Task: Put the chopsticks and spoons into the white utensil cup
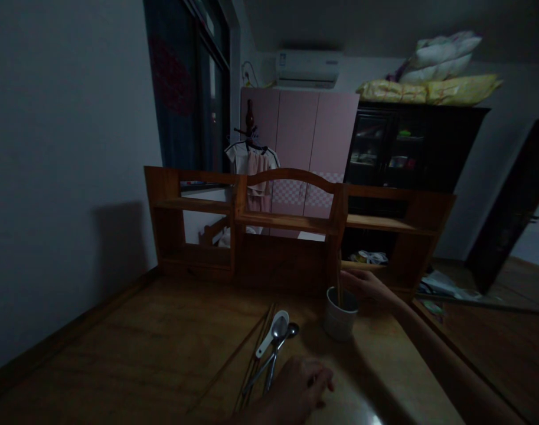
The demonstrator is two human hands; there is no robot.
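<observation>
Over a pale cup (340,319) on the wooden table, my right hand (364,283) has its fingers closed at the upper part of chopsticks (339,286), whose lower ends are down inside the cup. My left hand (300,383) hovers low at the front, its fingers loosely curled and apart with nothing visible in them. Just beyond it lie a white spoon (264,345), a metal spoon (279,327) resting across it, and another metal spoon (292,330). Several loose chopsticks (234,361) lie beside and under the spoons. The dim light blurs where my right fingertips meet the chopsticks.
A wooden shelf rack (287,221) stands along the table's (163,342) far edge, behind the cup. At the left is a wall (74,206). Beyond the rack stand a pink wardrobe (298,130), a dark cabinet (428,141) and hanging clothes (254,162).
</observation>
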